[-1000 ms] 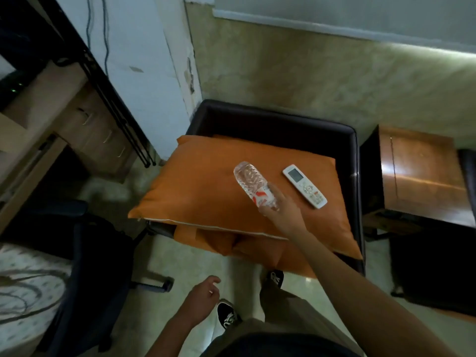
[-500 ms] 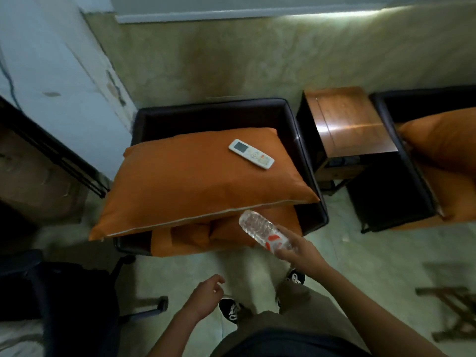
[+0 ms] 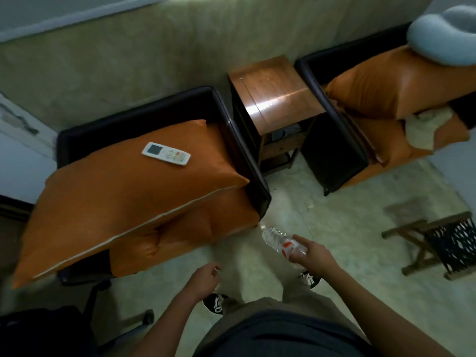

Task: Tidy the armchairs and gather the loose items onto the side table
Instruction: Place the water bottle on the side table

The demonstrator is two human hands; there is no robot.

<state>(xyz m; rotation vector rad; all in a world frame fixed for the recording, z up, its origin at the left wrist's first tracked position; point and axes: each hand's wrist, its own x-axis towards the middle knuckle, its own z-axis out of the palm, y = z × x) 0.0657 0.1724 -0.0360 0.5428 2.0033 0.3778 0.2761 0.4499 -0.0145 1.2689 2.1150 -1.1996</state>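
Note:
My right hand (image 3: 313, 255) grips a clear plastic bottle (image 3: 279, 242) with a red label, held over the floor in front of the left armchair (image 3: 144, 106). A white remote (image 3: 166, 153) lies on the big orange cushion (image 3: 123, 191) of that chair. My left hand (image 3: 203, 279) hangs low with loosely curled fingers, holding nothing. The wooden side table (image 3: 274, 91) stands between the two armchairs, its top bare. The right armchair (image 3: 332, 140) carries orange cushions (image 3: 394, 88), a grey neck pillow (image 3: 443, 34) and a pale cloth (image 3: 425, 124).
A folding wooden stool (image 3: 438, 243) with a woven seat stands on the tiled floor at the right. A dark office chair (image 3: 51, 328) sits at the lower left. My shoes (image 3: 216, 302) and legs are below, facing the gap between the chairs.
The bottle has come off the left cushion and moved right and toward me in my right hand. My view has swung right, bringing the right armchair and stool in.

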